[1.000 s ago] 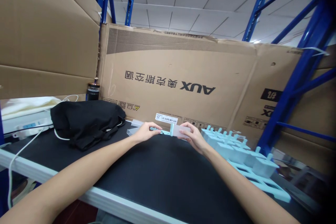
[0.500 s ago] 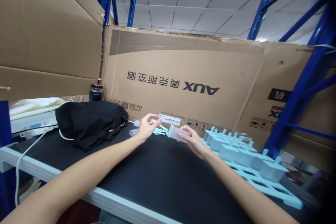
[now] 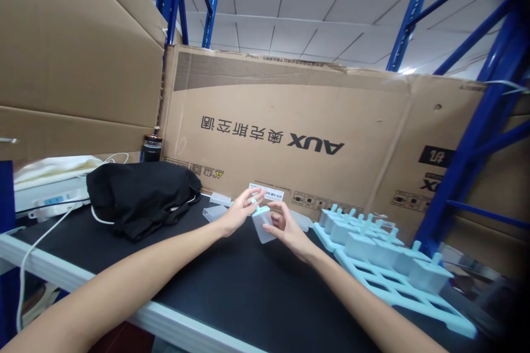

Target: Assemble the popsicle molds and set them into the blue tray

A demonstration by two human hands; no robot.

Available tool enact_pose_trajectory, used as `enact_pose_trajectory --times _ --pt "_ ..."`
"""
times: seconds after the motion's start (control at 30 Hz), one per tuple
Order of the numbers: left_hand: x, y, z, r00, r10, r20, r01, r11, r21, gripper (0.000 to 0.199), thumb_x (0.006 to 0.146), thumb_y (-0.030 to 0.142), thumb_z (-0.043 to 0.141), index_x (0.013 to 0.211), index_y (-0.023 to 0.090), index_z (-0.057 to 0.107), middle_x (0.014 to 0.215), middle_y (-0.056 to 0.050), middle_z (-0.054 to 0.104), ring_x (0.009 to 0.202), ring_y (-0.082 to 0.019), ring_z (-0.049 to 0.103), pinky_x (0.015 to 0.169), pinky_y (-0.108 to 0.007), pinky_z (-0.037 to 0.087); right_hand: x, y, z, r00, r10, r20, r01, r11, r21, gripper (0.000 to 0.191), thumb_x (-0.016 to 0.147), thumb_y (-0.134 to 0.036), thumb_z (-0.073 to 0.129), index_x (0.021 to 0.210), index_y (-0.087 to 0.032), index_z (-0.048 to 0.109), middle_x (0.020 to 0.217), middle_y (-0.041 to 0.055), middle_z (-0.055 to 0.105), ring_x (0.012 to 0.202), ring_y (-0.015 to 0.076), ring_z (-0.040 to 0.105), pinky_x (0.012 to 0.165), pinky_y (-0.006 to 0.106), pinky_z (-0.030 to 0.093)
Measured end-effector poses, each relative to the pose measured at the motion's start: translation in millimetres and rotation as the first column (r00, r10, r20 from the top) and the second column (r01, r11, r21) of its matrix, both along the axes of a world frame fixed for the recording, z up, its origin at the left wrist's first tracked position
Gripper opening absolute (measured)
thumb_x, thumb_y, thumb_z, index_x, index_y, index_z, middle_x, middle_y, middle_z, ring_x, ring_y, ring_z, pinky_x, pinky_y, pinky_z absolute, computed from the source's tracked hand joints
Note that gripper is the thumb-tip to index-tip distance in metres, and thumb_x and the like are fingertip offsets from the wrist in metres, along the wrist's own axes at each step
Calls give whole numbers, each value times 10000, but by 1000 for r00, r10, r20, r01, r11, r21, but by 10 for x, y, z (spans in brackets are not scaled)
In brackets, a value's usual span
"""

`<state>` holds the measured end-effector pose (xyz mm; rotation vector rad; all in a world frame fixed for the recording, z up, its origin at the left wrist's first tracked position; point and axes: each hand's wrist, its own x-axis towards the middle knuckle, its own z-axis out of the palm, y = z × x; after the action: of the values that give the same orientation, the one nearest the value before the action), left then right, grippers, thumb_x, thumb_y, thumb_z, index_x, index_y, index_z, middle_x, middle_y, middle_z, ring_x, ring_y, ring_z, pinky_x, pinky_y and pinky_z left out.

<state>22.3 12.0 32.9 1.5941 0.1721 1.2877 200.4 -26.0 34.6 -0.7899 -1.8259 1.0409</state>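
In the middle of the head view, above the black table, my right hand (image 3: 287,229) is closed around the side of a translucent ice pop mould (image 3: 264,226). The mould tilts, its light-blue top (image 3: 260,210) facing up toward my left hand. With fingers pinched, my left hand (image 3: 242,212) grips a light-blue stick (image 3: 254,201) at that top. Whether the stick is fully seated cannot be made out. Loose translucent mould cups (image 3: 215,213) lie just behind my left hand, and more clear plastic (image 3: 301,221) shows behind the right.
At the right, a light-blue rack (image 3: 397,293) carries several moulds (image 3: 428,274) with upright sticks. A black cloth bundle (image 3: 141,196) and a white power strip (image 3: 58,198) lie left. Tall cardboard (image 3: 265,99) backs the table (image 3: 248,287); a blue shelf post (image 3: 467,138) rises right.
The mould has turned from lying nearly sideways to more upright, its top now toward my left hand. My left hand has brought the stick down onto the top, and both hands are closer together.
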Motion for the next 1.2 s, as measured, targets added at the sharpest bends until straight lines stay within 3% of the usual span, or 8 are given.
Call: enact_pose_trajectory --times 0.1,0.23,0.33,0.5,0.63,0.97,1.07,1.2 --pt "-6 -27 -16 998 -11 -62 9 999 -35 495 849 328 599 1298 239 412 1473 -140 310 1354 -256 316 1106 -480 263 -4 0 -14 1000 -15 5 14 998 58 573 770 -387 662 1209 -316 301 1195 56 526 1066 175 548 920 368 438" --pt "-22 -20 -85 988 24 -150 -21 1000 21 645 743 305 723 1261 214 350 1315 -177 466 1219 -260 476 1007 -486 373 -11 39 -82 999 -16 51 11 994 109 372 816 -401 610 1087 -279 387 1187 43 528 1074 168 536 958 374 420" --pt "-49 30 -141 977 70 -204 -53 995 88 515 700 279 755 1088 189 429 1133 -126 566 1108 -235 549 919 -433 443 10 78 -116 989 -50 139 27 987 157 327 826 -441 585 1026 -259 403 1104 30 555 1018 168 549 921 368 445" --pt "-59 92 -179 959 138 -247 -98 981 165 331 680 290 757 873 145 531 982 -71 630 955 -196 616 887 -386 466 107 94 -48 901 -214 378 91 944 318 309 849 -452 533 1061 -243 449 1061 41 548 859 160 558 678 293 490" --pt "-36 79 -183 958 130 -256 -93 984 151 375 647 299 778 903 141 554 946 -67 655 912 -197 637 861 -385 480 131 73 26 870 -299 392 116 897 428 276 847 -393 539 1047 -230 441 995 41 557 753 134 545 652 292 499" --pt "-143 86 -199 877 231 -421 -77 933 352 374 783 300 664 1100 192 496 927 -50 670 886 -177 647 801 -327 495 122 137 -69 864 -353 359 161 869 467 200 846 -302 498 1025 -214 479 1048 69 556 889 160 593 755 328 550" --pt "-139 106 -227 877 223 -426 -67 934 352 366 803 280 642 1110 197 462 985 -64 654 908 -177 644 796 -314 495 130 71 160 821 -414 392 129 805 578 181 849 -307 487 999 -216 532 1082 77 575 949 186 591 793 351 541" --pt "-125 124 -253 850 286 -443 -88 906 415 334 830 272 601 1117 199 445 797 0 606 750 -139 623 717 -283 497 172 -364 905 804 -556 210 208 594 777 275 867 -352 508 1111 -234 555 1104 80 593 959 195 593 839 380 517"
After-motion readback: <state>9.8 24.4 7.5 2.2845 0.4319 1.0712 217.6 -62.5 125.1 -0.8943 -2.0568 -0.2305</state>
